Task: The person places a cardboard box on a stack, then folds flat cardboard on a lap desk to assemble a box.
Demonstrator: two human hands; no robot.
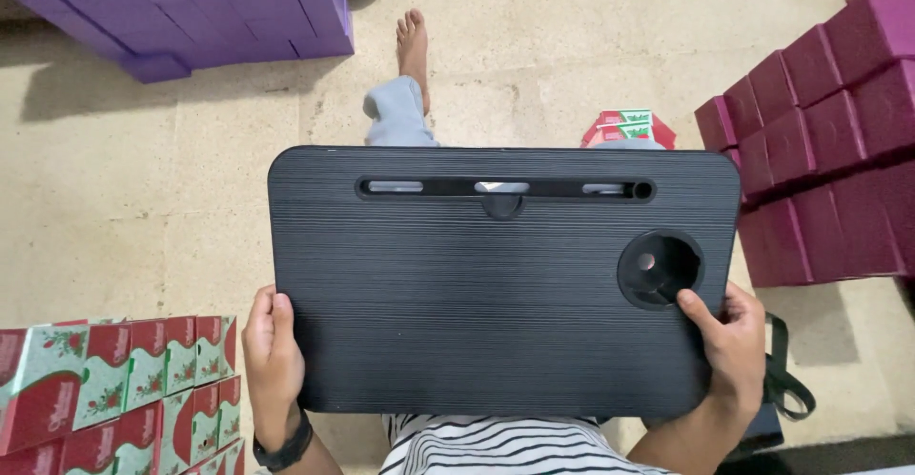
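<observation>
A black ribbed lap tray [477,294] lies flat in front of me, with a long slot near its far edge and a round cup recess [660,267] at the right. My left hand [271,356] grips its near left corner, a dark band on the wrist. My right hand [729,342] grips the near right corner, thumb resting by the cup recess. My bare foot [413,44] and grey trouser leg stick out beyond the tray's far edge.
Red and green small boxes [114,389] are stacked at the lower left, a few more [629,127] behind the tray. Purple boxes [191,8] are piled at the top left, magenta boxes [829,132] at the right. A black strap [786,380] lies near my right wrist.
</observation>
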